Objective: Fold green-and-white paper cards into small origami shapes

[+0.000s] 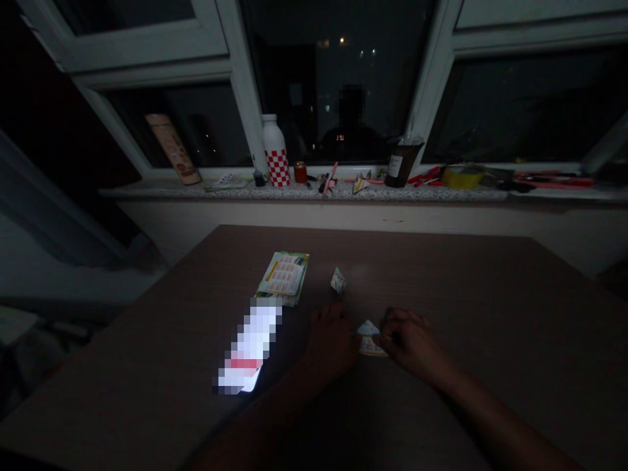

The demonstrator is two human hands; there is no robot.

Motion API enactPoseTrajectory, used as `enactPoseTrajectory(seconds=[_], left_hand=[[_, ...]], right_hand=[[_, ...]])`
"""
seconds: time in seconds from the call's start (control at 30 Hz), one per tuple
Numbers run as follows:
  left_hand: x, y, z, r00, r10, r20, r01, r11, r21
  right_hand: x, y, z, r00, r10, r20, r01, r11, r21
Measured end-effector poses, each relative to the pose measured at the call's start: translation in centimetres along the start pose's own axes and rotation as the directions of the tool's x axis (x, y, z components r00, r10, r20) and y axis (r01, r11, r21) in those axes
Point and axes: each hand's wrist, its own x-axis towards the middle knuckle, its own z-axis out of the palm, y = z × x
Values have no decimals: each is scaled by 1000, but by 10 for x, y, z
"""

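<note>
A small folded paper piece lies on the brown table between my two hands. My left hand rests curled just left of it, fingertips at its edge. My right hand is curled on its right side, fingers pinching the paper's edge. Another small folded paper shape stands a little farther back. A stack of printed paper sheets lies to the left, and a lit phone glows beside my left forearm.
The room is dark. A stone windowsill behind the table carries a red-and-white checked bottle, a small red jar, a dark cup, a yellow tape roll and red-handled tools.
</note>
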Motion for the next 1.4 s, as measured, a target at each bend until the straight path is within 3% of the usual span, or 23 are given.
enactPoseTrajectory(seconds=[0.3, 0.5, 0.9, 1.17, 1.4], left_hand=[[6, 1, 0, 1000, -12, -24, 12, 1000, 29], [12, 3, -4, 998, -59, 35, 59, 998, 17], [16, -11, -14, 991, -28, 131, 33, 999, -35], [13, -16, -12, 994, -45, 100, 50, 998, -49], [14, -16, -14, 989, -67, 130, 74, 996, -49]], right_hand=[[1, 1, 3, 1000, 17, -3, -17, 1000, -1], [2, 1, 4, 1000, 15, -5, -15, 1000, -4], [2, 1, 1, 1000, 23, 13, -23, 1000, 3], [2, -7, 2, 998, 57, -34, -59, 997, -47], [6, -4, -2, 997, 77, 14, -76, 997, -23]])
